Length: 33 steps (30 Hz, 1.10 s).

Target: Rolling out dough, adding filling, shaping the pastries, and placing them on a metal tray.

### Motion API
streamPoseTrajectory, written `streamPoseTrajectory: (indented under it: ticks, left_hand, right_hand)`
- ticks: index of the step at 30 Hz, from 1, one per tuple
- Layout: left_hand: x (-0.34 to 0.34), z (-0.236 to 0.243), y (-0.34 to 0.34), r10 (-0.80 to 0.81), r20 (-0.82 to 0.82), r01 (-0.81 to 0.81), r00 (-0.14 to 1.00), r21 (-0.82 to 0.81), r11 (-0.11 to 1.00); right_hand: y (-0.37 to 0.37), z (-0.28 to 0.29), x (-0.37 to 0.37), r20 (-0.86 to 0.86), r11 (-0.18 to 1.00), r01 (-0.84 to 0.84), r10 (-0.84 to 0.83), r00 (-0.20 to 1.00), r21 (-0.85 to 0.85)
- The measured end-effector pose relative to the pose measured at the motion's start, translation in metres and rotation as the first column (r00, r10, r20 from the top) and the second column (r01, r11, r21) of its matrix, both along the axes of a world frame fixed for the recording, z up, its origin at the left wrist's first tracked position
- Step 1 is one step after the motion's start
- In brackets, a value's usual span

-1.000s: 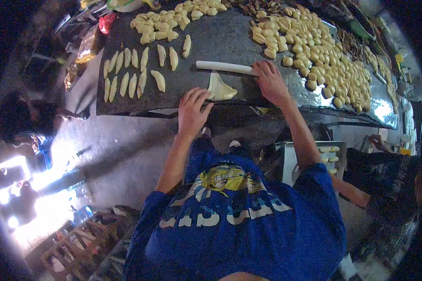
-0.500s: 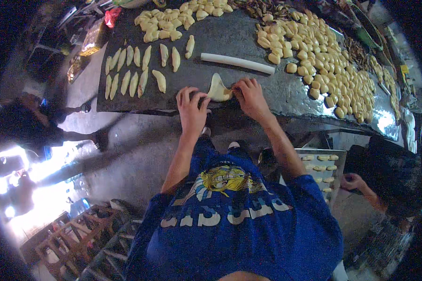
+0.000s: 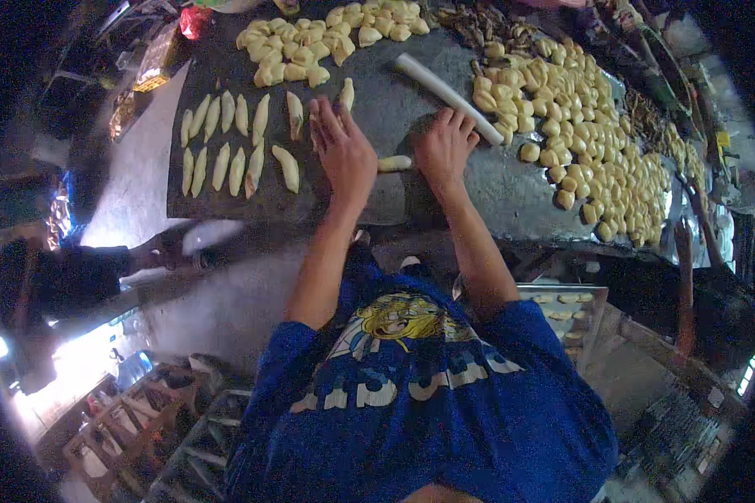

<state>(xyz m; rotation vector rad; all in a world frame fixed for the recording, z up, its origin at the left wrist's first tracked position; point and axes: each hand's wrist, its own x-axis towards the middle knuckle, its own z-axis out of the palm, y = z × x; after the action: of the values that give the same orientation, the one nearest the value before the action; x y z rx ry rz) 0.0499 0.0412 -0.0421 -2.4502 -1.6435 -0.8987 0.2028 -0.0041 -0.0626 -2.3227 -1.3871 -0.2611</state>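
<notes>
A short rolled-up piece of dough (image 3: 395,163) lies crosswise on the dark table between my hands. My left hand (image 3: 346,155) is open and flat at its left end, with the fingers stretched away from me beside the shaped dough rolls. My right hand (image 3: 446,151) is palm down at its right end, fingers extended and holding nothing that shows. Its fingertips are close to the white rolling pin (image 3: 449,94), which lies slantwise; whether they touch it I cannot tell. A slender dough roll (image 3: 347,94) stands just beyond my left fingers.
Two rows of slender dough rolls (image 3: 221,167) lie on the left. Dough balls (image 3: 298,42) are grouped at the far left, and many more dough balls (image 3: 596,159) cover the right side. A tray of dough pieces (image 3: 596,306) stands below the table on the right.
The flat dough piece held between my hands is now a narrow roll on the table. Both hands have moved forward. The rolling pin has swung to a steeper slant.
</notes>
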Motion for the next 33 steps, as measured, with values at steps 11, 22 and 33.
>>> streamPoseTrajectory:
  ticks: [11, 22, 33]
  left_hand:
    - [-0.01, 0.028, 0.065, -0.042, 0.027, 0.038, 0.999, 0.125, 0.991]
    - [-0.125, 0.047, -0.105, 0.115, 0.288, -0.073, 0.951, -0.151, 0.986]
    - [-0.153, 0.084, -0.08, 0.285, 0.446, -0.161, 0.848, -0.295, 0.942]
  right_hand:
    - [0.038, 0.024, 0.055, -0.338, 0.917, -0.39, 0.343, 0.877, -0.083]
    - [0.0, 0.056, 0.006, -0.217, 0.665, -0.746, 0.734, 0.644, 0.036]
    - [-0.007, 0.072, -0.112, -0.775, 0.905, -0.425, 0.295, 0.559, 0.038]
